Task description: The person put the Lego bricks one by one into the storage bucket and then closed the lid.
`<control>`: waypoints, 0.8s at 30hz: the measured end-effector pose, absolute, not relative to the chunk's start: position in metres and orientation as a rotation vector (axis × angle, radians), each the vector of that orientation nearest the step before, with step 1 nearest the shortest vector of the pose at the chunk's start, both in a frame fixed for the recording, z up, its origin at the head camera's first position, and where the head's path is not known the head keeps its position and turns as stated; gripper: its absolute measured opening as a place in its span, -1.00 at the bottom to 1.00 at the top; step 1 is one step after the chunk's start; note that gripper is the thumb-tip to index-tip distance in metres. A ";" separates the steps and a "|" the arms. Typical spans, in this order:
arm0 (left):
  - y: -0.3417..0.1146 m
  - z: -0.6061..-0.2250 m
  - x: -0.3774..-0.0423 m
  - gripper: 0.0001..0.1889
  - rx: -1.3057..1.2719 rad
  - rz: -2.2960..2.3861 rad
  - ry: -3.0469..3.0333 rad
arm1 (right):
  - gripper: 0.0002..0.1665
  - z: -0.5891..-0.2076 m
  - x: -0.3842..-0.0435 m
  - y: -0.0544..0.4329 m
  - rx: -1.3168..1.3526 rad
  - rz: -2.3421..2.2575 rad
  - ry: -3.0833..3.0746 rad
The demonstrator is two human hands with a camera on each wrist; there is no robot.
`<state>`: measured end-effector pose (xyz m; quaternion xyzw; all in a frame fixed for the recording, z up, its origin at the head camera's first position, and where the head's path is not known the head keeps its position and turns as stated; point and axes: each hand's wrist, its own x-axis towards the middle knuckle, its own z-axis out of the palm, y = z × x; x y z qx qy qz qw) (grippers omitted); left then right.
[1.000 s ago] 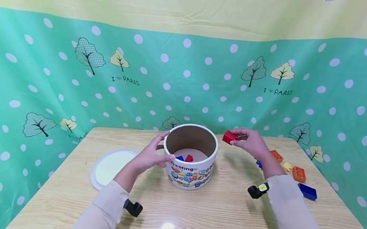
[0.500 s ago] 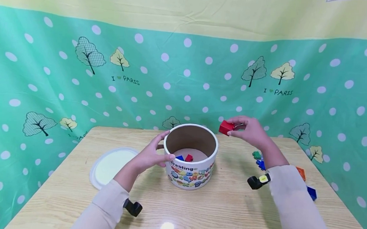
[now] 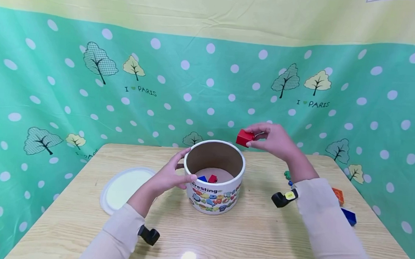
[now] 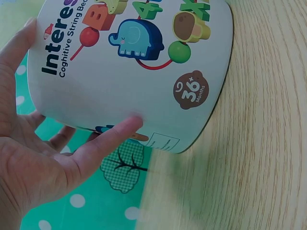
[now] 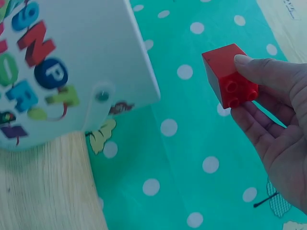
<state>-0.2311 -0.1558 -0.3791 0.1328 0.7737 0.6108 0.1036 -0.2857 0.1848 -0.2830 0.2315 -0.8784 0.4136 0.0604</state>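
Observation:
A round white bucket with printed toy letters stands upright and uncovered on the table. My left hand holds its left side, the thumb lying along the outer wall. Inside, a small red block and part of a blue block show on the bottom. Between thumb and fingers, my right hand pinches a red building block above and just right of the bucket's rim, apart from it. In the right wrist view, studs on this block face the palm.
Left of the bucket lies a round white lid, partly behind the left arm. Beyond the right forearm are an orange block, a dark blue block and a green piece. A dotted curtain hangs behind the table.
My right hand has risen and moved left with the red block, closer to the bucket's rim. The left hand and the bucket look the same.

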 end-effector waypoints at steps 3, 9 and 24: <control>-0.156 -0.379 -0.231 0.05 0.389 1.801 2.288 | -0.48 -0.279 -0.286 0.175 0.738 1.270 -2.648; -0.156 -0.380 -0.231 0.05 0.399 1.801 2.286 | -0.51 -0.274 -0.288 0.159 0.806 1.277 -2.653; -0.157 -0.380 -0.232 0.04 0.399 1.793 2.293 | -0.54 -0.276 -0.303 0.131 0.912 1.310 -2.711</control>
